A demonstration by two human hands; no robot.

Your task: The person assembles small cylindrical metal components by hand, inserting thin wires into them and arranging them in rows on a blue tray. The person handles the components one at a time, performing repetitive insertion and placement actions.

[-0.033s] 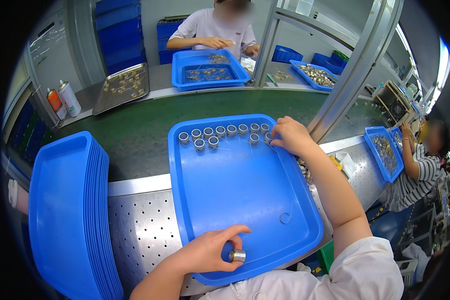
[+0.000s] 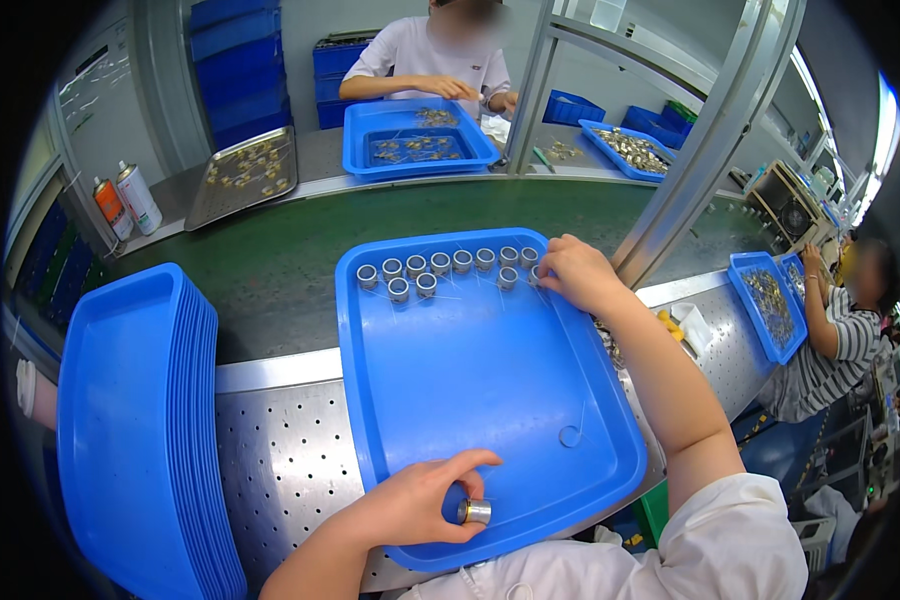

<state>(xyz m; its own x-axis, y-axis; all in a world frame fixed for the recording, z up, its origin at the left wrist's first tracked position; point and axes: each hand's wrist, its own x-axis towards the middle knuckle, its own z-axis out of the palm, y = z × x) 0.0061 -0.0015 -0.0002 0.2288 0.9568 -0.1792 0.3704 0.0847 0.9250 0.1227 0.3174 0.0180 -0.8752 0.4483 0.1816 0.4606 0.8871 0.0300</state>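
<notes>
Metal cylinders (image 2: 462, 267) stood in two rows along the blue tray's (image 2: 450, 380) far end. The right hand (image 2: 582, 272) had bent fingertips at the rightmost cylinder (image 2: 537, 276), its grip unclear; the left hand (image 2: 415, 505), half curled, pinched a separate cylinder (image 2: 478, 511) nearby the close rim. Light handling, sparing the fine wires (image 2: 450, 297), seemed wisest.
</notes>
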